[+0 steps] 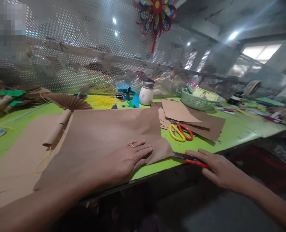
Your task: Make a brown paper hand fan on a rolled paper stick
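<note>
A large sheet of brown paper (104, 129) lies across the green table. My left hand (130, 159) rests flat on its right part, fingers stretched out, a ring on one finger. Past the paper's right corner, my right hand (215, 166) is closed around red-handled scissors (193, 159). Their dark blades point left and reach the paper's edge. A second pair of scissors (180, 131), with one yellow and one red handle, lies behind on the table near smaller brown paper pieces (181, 111).
Left of the sheet are a rolled paper tube (57, 129), a pleated paper fan (69, 100) and yellow string. A white bottle (146, 93) and a green basket (198, 100) stand at the back, before a perforated metal screen (85, 58). The table edge (157, 170) runs close to me.
</note>
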The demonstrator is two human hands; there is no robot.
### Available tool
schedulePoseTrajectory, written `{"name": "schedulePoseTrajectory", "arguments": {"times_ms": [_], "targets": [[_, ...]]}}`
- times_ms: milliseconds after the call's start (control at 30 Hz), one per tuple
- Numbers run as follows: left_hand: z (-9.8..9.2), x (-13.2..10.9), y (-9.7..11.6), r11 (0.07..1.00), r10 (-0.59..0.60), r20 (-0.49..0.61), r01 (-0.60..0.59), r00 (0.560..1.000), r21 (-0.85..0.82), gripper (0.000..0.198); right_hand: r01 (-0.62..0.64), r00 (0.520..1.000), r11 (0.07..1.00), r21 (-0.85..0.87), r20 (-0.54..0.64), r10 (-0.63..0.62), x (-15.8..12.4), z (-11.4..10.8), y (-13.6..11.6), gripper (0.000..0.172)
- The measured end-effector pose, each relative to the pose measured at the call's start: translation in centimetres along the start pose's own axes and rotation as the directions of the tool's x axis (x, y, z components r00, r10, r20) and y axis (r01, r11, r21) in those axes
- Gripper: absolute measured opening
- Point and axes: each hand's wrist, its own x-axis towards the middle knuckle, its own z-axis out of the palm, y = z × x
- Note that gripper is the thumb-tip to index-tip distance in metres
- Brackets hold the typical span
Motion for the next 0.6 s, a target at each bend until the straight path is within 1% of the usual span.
{"name": "schedulePoseTrajectory", "arguments": {"times_ms": [100,233,333,400,467,600], "targets": [[0.2,0.1,-0.2,1.0,0.008,-0.017,-0.008,1.0,-0.003,0.045,0.004,1.0,1.0,0.021,-0.004,-0.004,-0.1,-0.2,0.2,0.062],[0.5,0.2,-0.4,0.999,0.04,-0.042,-0.039,0.998,0.023,0.044,0.002,1.0,0.998,0.058,0.031,-0.004,-1.7,-0.3,0.6,0.06],[0.5,0.3,-0.5,0.998,0.044,-0.031,-0.043,0.999,0.037,0.044,0.0,0.998,0.999,0.037,0.064,-0.003,-3.0,-0.4,0.5,0.058],[0.5,0.4,-0.5,0.998,0.048,-0.019,-0.047,0.999,0.046,0.044,-0.017,0.999,1.0,0.004,0.049,0.017,-3.5,-0.4,0.3,0.057],[0.4,0.4,-0.6,0.997,0.054,-0.021,-0.053,0.998,0.051,0.044,-0.025,0.999,1.0,-0.016,0.032,0.025,-3.4,-0.4,0.0,0.057],[0.3,0.2,-0.5,0.996,0.078,-0.04,-0.077,0.996,0.043,0.043,0.007,0.999,0.999,-0.038,0.035,-0.005,-2.1,-0.4,-0.8,0.059]]}}
